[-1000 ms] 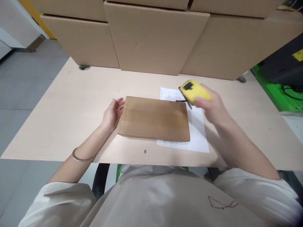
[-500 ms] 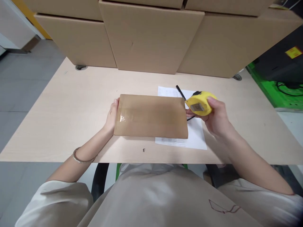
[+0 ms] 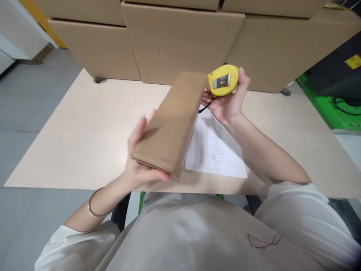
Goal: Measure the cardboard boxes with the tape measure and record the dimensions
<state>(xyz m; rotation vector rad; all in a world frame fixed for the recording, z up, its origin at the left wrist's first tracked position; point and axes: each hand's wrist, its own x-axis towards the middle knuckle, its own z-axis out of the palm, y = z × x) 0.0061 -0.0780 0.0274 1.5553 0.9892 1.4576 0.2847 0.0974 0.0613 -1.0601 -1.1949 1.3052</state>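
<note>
A brown cardboard box [image 3: 170, 122] is held up at a slant above the table, its far end pointing up and right. My left hand [image 3: 138, 158] grips its near left end, with the thumb along the bottom edge and fingers at the side. In my right hand [image 3: 229, 103] is a yellow tape measure [image 3: 223, 81] with a metal belt clip facing up and a black wrist strap [image 3: 205, 108] hanging from it. Fingertips of that hand are at the box's far right side; whether they press on it is hard to tell. No blade is seen pulled out.
A printed paper sheet [image 3: 216, 150] lies on the pale wooden table [image 3: 70, 143], partly under the box. Large cardboard boxes [image 3: 180, 41] stand stacked along the back edge. A black object with a yellow label [image 3: 354, 61] and a green surface [image 3: 321, 101] are at the right.
The box has been lifted and turned from lying crosswise to slanting away. My right hand has moved up and left with the tape measure. The pen is now out of sight.
</note>
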